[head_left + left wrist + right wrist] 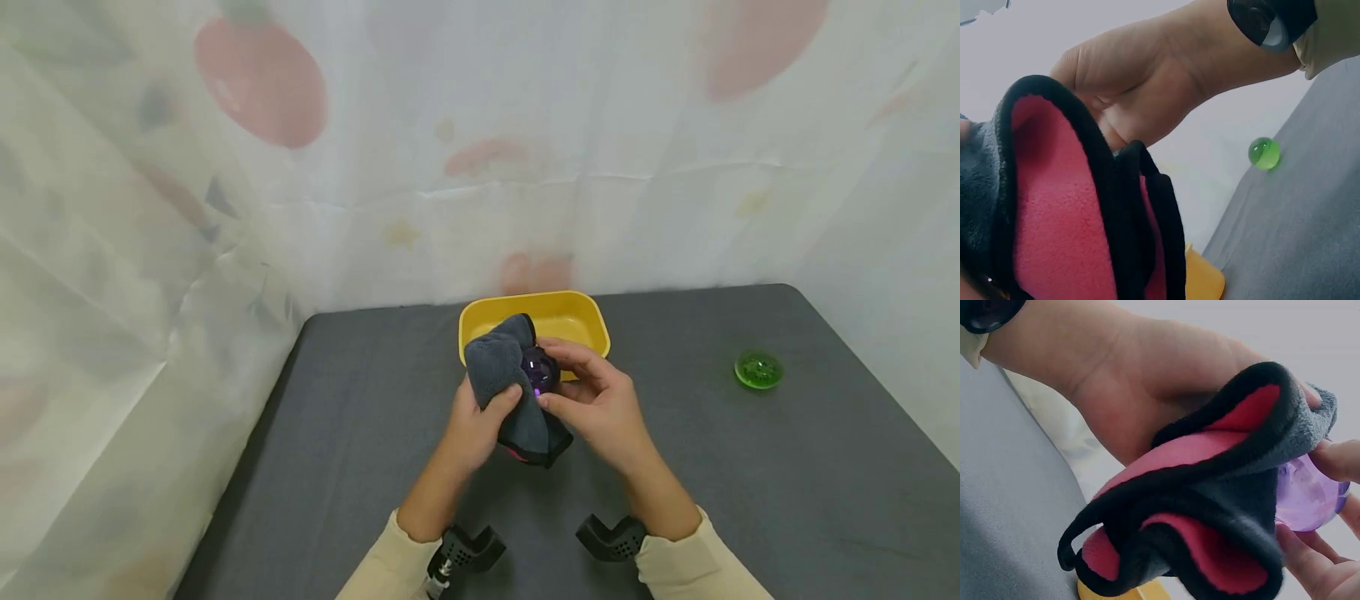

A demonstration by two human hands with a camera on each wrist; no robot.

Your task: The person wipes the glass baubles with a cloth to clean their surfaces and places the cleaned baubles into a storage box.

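At frame centre, the left hand (474,421) grips the grey cloth (501,371) against the purple ball (538,372), which the right hand (596,406) pinches.

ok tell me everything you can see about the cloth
The cloth is soft, fleecy fabric, grey on one side, pink-red on the other, with a black bound edge. It is bunched and folded, held up above the grey table in front of the yellow tray. The left hand grips it, thumb pressing the grey side. It wraps partly round a purple ball, which the right hand holds with its fingertips.
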